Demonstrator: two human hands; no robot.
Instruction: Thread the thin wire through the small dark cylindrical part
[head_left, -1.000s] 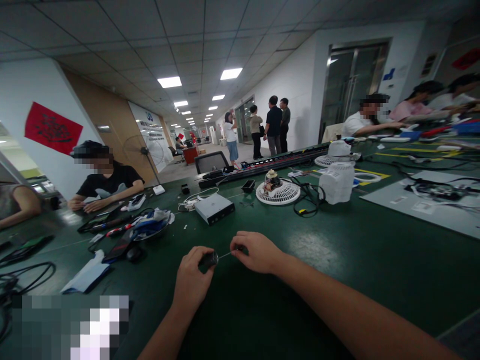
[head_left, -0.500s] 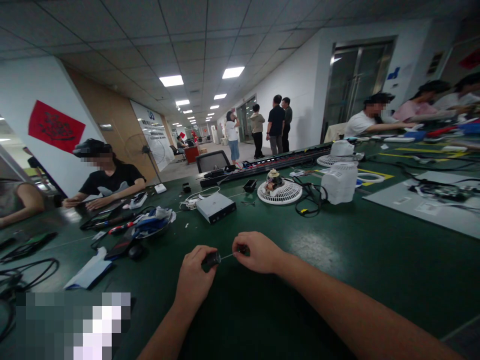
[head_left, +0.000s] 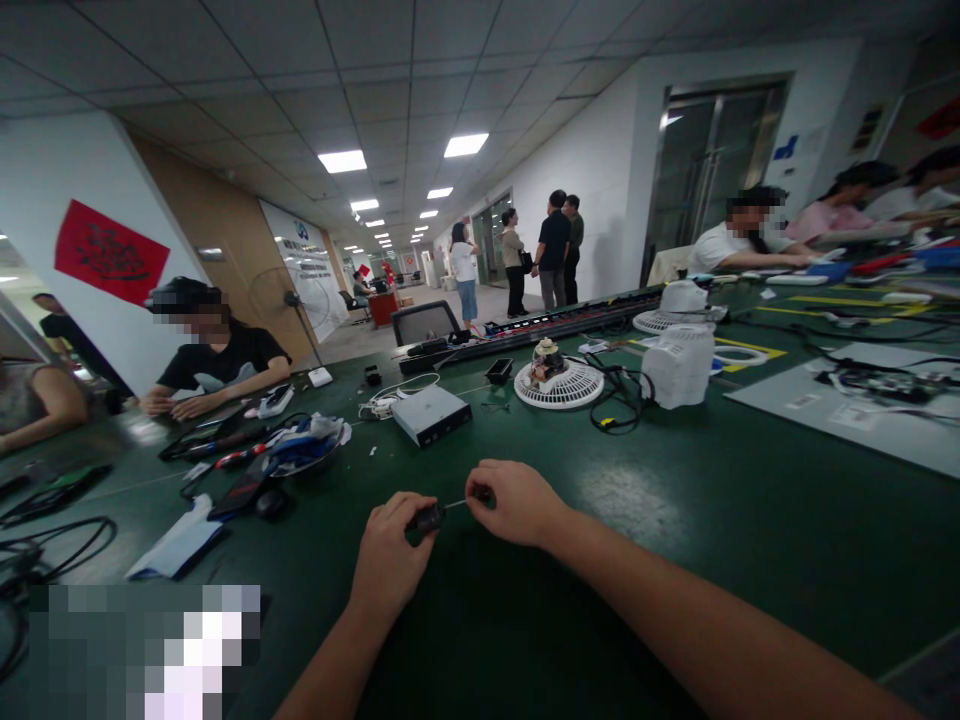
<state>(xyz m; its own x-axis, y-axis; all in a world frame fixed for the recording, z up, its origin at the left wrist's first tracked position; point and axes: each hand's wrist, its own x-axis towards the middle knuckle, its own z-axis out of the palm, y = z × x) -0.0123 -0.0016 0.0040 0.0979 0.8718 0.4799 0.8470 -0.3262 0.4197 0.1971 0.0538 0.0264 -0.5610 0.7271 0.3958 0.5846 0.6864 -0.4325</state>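
My left hand (head_left: 394,550) is closed around a short dark cylinder (head_left: 430,517), gripping it between thumb and fingers. From the cylinder's right end a thin metal shaft (head_left: 455,504) runs to my right hand (head_left: 514,503). The thumb and fingertips of that hand are pinched at the shaft's other end, on a small dark piece (head_left: 484,494) mostly hidden by them. Both hands are just above the green table (head_left: 525,620). Beyond them lies a silver disc drive (head_left: 430,412).
A white fan grille with a motor (head_left: 559,380) and a white housing (head_left: 679,365) stand ahead to the right. A black mouse (head_left: 271,502), blue cloth (head_left: 304,445) and cables lie left. A grey board (head_left: 862,400) lies far right. A person (head_left: 217,350) sits across the left side.
My hands stay nearly in place. The cylinder and shaft have shifted very slightly between them. In the background a standing person has turned.
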